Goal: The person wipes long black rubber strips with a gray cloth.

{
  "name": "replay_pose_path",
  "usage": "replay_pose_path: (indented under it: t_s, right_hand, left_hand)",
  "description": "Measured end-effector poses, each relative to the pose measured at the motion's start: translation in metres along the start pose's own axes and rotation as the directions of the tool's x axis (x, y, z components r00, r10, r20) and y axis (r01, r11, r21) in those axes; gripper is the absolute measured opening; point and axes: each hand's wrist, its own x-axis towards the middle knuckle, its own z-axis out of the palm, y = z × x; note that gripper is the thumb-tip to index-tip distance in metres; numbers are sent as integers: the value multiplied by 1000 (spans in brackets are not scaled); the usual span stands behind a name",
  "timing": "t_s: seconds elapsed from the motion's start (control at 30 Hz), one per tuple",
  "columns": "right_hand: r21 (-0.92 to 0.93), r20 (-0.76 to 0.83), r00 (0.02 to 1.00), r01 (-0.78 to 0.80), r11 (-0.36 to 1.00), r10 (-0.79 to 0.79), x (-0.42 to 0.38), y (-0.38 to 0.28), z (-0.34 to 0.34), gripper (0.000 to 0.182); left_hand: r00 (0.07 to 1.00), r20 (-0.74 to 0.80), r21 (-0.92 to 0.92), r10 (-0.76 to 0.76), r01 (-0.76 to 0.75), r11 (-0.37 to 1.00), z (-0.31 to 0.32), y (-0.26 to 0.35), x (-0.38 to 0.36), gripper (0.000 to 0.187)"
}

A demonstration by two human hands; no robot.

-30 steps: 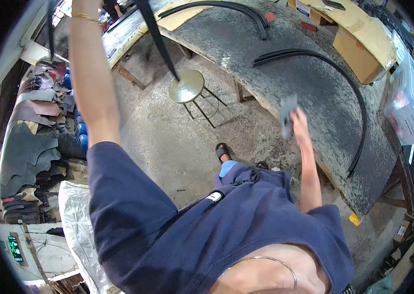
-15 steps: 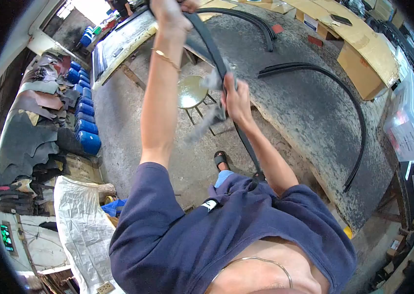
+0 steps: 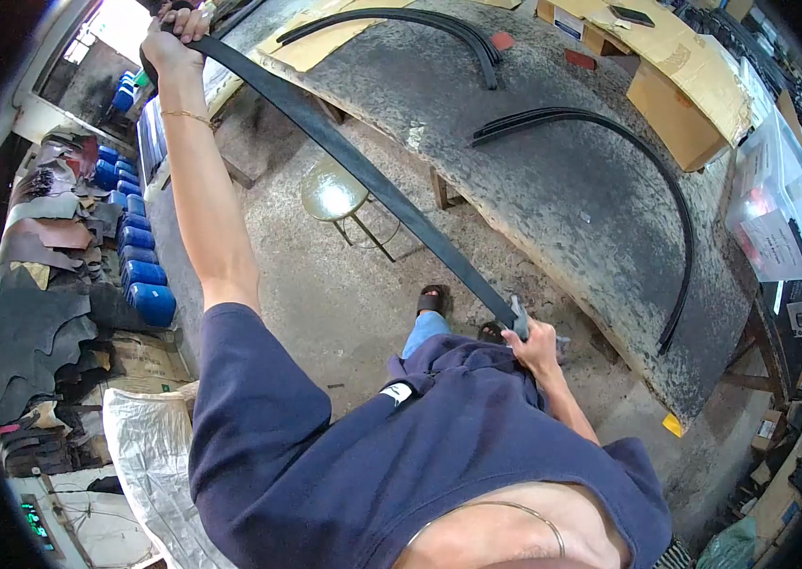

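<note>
A long black strap [image 3: 344,156] is stretched taut on a slant between my hands. My left hand [image 3: 178,40], raised at the upper left with the arm straight, has its fingers wrapped round the strap's far end. Low down by my waist, my right hand [image 3: 535,346] is closed on a grey rag [image 3: 518,318] that is pressed against the strap. How far the rag goes round the strap is hidden by the fingers. Bundles of similar black straps lie curved on the worktable [image 3: 571,209], one bundle [image 3: 676,204] to the right and another [image 3: 401,14] at the back.
A round stool [image 3: 334,190] stands on the floor under the strap. Cardboard [image 3: 681,119] and a clear plastic bin [image 3: 775,204] are on the table's right side. To my left are blue containers [image 3: 149,303] and piled leather pieces [image 3: 31,322].
My right hand has slid the rag down the strap from mid-length to near my waist. My left hand has moved left with the other end, and the view has shifted.
</note>
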Motion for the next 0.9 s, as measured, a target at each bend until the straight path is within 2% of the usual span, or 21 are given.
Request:
replay_pose_path:
  t_s: [0.07,0.1,0.2,0.23,0.3,0.33,0.37,0.4,0.43,0.47,0.53,0.57,0.63,0.67,0.7,0.73,0.77,0.83,0.87,0.9]
  right_hand:
    - [-129,-17,1000,9,992,-11,-5,9,0,47]
    - [-131,-13,1000,13,991,-15,-4,11,-2,47]
    - [-232,1,998,-64,971,66,-7,21,-9,53]
    - [-292,3,988,-146,945,154,-8,30,-10,54]
    - [-473,-6,943,-295,830,332,-23,69,-7,50]
    - [-584,-24,910,-349,733,414,-34,94,-2,46]
    - [-590,-35,917,-340,732,397,-39,102,-3,46]
    - [-474,-154,866,-488,733,477,-40,108,-3,45]
    - [-330,-253,788,-616,715,562,-30,109,1,44]
    - [-328,-264,792,-611,720,551,-13,111,9,44]
    - [105,-299,830,-462,880,471,24,106,20,45]
    - [432,-166,741,-538,724,650,69,40,13,36]
    - [529,-60,854,-411,742,516,139,-8,16,32]
    - [536,-87,865,-377,755,493,175,-42,20,34]
    - [496,-208,899,-243,834,385,207,-60,34,37]
    - [512,-97,930,-258,820,353,237,-113,25,41]
    - [563,-123,959,-144,814,254,261,-155,29,44]
    - [295,-276,960,124,947,-40,302,-186,53,40]
    - [292,-275,961,121,949,-38,316,-193,62,40]
    - [328,-148,987,110,938,-63,327,-198,71,37]
  left_hand:
    - [1000,10,-67,24,-23,997,-25,4,14,41]
    - [998,46,-26,45,-44,999,-30,1,19,41]
    - [989,145,-105,-40,56,993,-32,-7,31,42]
    - [988,151,-114,-36,54,992,-33,-11,38,42]
    - [985,-137,-139,103,-122,983,-33,-20,47,39]
    - [984,-134,-148,115,-135,980,-21,-23,44,39]
    - [983,-104,-146,152,-166,975,2,-23,30,38]
    - [979,-75,-140,191,-200,970,21,-21,17,37]
    - [990,55,-118,133,-126,985,33,-16,6,40]
    - [981,184,-87,65,-50,995,44,-15,-3,46]
    - [953,300,-198,50,11,980,58,-25,-17,50]
    - [930,361,-271,65,38,962,61,-35,-22,50]
    - [935,354,-298,17,96,950,71,-54,-25,50]
    - [930,368,-308,9,113,945,77,-66,-28,49]
    - [940,338,-302,-39,148,942,85,-74,-33,49]
    - [947,311,-298,-86,183,937,95,-82,-38,48]
    - [946,308,-307,-102,200,930,103,-93,-42,48]
    - [931,347,-297,-117,227,927,112,-111,-48,51]
    - [926,352,-308,-139,255,917,117,-117,-52,52]
    - [933,327,-283,-148,246,927,122,-119,-56,54]
